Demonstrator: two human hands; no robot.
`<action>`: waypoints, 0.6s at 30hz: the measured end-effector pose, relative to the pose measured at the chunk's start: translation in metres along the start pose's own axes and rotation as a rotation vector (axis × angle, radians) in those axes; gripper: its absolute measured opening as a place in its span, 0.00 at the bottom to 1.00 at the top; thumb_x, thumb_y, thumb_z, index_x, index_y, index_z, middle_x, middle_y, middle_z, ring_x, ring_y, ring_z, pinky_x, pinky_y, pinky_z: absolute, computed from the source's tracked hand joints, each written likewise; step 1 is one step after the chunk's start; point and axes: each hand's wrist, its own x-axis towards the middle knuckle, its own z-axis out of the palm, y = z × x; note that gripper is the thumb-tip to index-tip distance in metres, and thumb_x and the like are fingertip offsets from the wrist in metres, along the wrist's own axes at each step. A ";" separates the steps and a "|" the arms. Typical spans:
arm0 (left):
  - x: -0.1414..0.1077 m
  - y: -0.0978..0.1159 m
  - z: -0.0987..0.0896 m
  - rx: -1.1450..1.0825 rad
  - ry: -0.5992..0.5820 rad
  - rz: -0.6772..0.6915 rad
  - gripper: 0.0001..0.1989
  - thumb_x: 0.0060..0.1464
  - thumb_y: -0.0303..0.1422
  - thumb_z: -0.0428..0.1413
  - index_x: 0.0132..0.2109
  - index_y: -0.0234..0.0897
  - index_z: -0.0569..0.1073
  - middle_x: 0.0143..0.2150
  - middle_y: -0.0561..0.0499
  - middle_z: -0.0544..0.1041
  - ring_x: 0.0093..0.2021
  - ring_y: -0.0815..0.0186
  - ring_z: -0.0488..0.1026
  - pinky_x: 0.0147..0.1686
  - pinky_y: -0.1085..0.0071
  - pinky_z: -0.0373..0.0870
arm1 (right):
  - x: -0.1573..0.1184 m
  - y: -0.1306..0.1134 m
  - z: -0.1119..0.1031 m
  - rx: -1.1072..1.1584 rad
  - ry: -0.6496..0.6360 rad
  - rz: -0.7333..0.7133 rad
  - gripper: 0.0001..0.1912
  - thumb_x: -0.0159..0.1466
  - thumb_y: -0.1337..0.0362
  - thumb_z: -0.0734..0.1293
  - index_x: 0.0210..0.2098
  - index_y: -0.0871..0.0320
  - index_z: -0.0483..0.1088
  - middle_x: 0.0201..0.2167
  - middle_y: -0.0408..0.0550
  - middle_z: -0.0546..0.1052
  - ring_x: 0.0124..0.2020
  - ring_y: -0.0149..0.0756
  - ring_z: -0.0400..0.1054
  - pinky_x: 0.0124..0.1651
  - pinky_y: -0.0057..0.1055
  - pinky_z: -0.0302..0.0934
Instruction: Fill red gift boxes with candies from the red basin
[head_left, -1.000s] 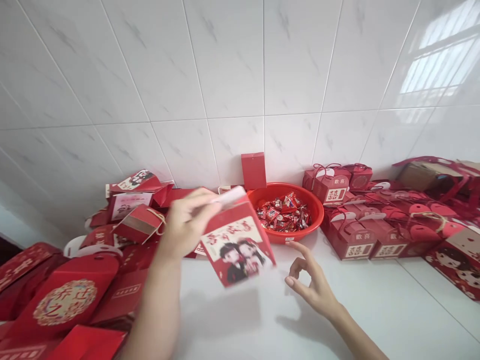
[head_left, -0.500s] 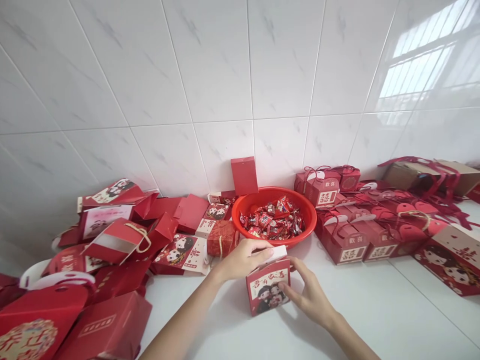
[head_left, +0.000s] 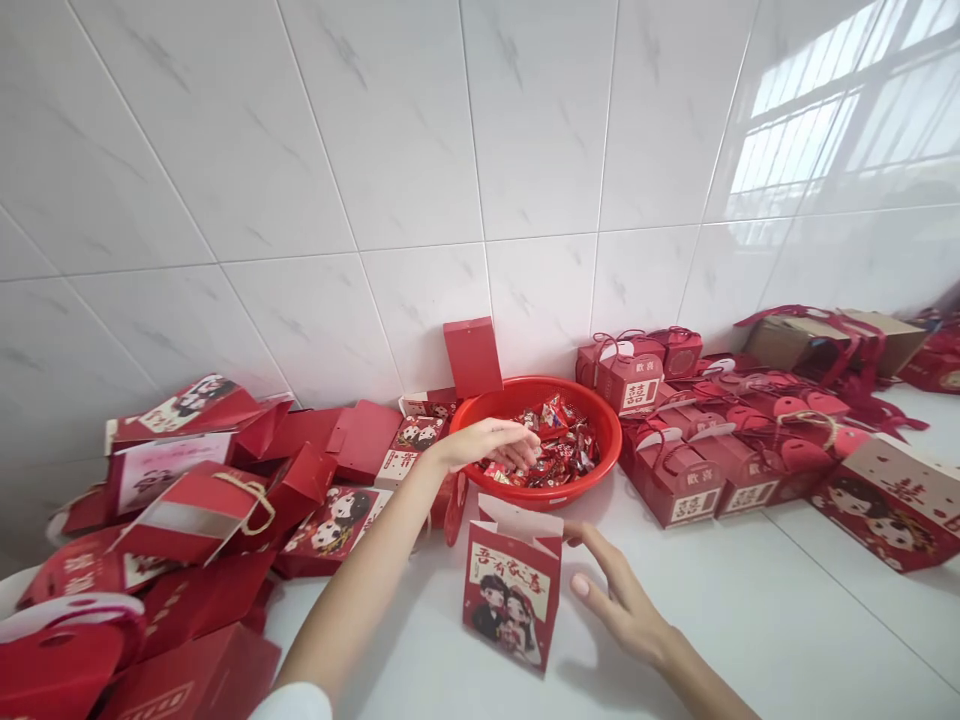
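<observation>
A small red candy box (head_left: 508, 600), printed with a cartoon couple, stands upright on the white surface with its pale top flaps up. My right hand (head_left: 626, 605) is just right of it, thumb and fingers apart. Its index finger reaches the box's upper right edge; whether it touches I cannot tell. Over the left part of a red plastic basket (head_left: 609, 440) hovers my left hand (head_left: 491, 445), fingers stretched and nothing seen in them. Wrapped candies (head_left: 559, 455) fill the bottom of that basket, some hidden under the hand.
Red boxes and bags (head_left: 199, 515) lie in a loose pile on the left. On the right, handled red boxes (head_left: 686, 485) stand in rows beside a larger printed box (head_left: 889, 500). A plain red box (head_left: 472, 357) leans against the tiled wall (head_left: 420, 150) behind the basket.
My left hand has left the top of the candy box and moved up over the basket. The box's top has come open, and my right thumb is off its front.
</observation>
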 end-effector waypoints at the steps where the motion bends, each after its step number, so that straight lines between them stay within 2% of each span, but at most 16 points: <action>1: 0.011 -0.001 -0.004 0.088 -0.020 -0.021 0.25 0.55 0.51 0.58 0.49 0.35 0.78 0.44 0.43 0.82 0.44 0.58 0.77 0.44 0.67 0.71 | 0.000 0.000 -0.002 -0.009 0.036 0.014 0.25 0.69 0.44 0.57 0.57 0.51 0.67 0.50 0.53 0.75 0.50 0.47 0.70 0.54 0.42 0.64; 4: 0.043 -0.011 -0.005 0.488 -0.204 -0.169 0.25 0.45 0.44 0.66 0.49 0.39 0.80 0.48 0.45 0.82 0.47 0.54 0.77 0.43 0.68 0.72 | 0.001 0.002 -0.006 -0.024 0.116 0.025 0.21 0.70 0.47 0.58 0.56 0.50 0.67 0.50 0.51 0.76 0.49 0.46 0.70 0.53 0.42 0.65; 6: 0.058 -0.019 0.001 0.709 -0.262 -0.243 0.32 0.39 0.39 0.67 0.56 0.41 0.77 0.55 0.45 0.79 0.53 0.50 0.75 0.47 0.66 0.72 | 0.002 0.002 -0.006 -0.019 0.143 0.000 0.20 0.70 0.49 0.59 0.56 0.49 0.66 0.50 0.51 0.75 0.49 0.45 0.70 0.51 0.40 0.65; 9: 0.071 -0.030 0.012 0.917 -0.197 -0.244 0.45 0.35 0.34 0.67 0.65 0.44 0.68 0.67 0.42 0.67 0.62 0.46 0.68 0.53 0.63 0.70 | 0.005 0.000 -0.006 -0.012 0.163 -0.050 0.20 0.69 0.52 0.61 0.58 0.49 0.64 0.52 0.51 0.75 0.48 0.43 0.71 0.50 0.38 0.66; 11: 0.075 -0.035 0.017 1.017 -0.144 -0.244 0.49 0.35 0.31 0.66 0.68 0.45 0.63 0.70 0.40 0.61 0.62 0.45 0.68 0.53 0.62 0.71 | 0.005 -0.001 -0.006 -0.021 0.171 -0.072 0.20 0.69 0.54 0.62 0.59 0.50 0.62 0.52 0.51 0.74 0.48 0.42 0.71 0.50 0.37 0.67; 14: 0.080 -0.040 0.022 1.121 -0.103 -0.227 0.45 0.36 0.28 0.64 0.66 0.42 0.65 0.67 0.35 0.64 0.56 0.45 0.74 0.50 0.60 0.72 | 0.005 -0.003 -0.006 -0.045 0.177 -0.085 0.21 0.69 0.56 0.63 0.59 0.50 0.62 0.51 0.52 0.75 0.48 0.42 0.71 0.49 0.37 0.67; 18: 0.085 -0.043 0.024 1.135 -0.094 -0.164 0.32 0.35 0.25 0.64 0.53 0.36 0.76 0.55 0.35 0.74 0.52 0.44 0.75 0.49 0.61 0.72 | 0.006 -0.001 -0.006 -0.080 0.193 -0.091 0.21 0.68 0.57 0.64 0.59 0.50 0.62 0.50 0.52 0.75 0.46 0.41 0.72 0.47 0.37 0.68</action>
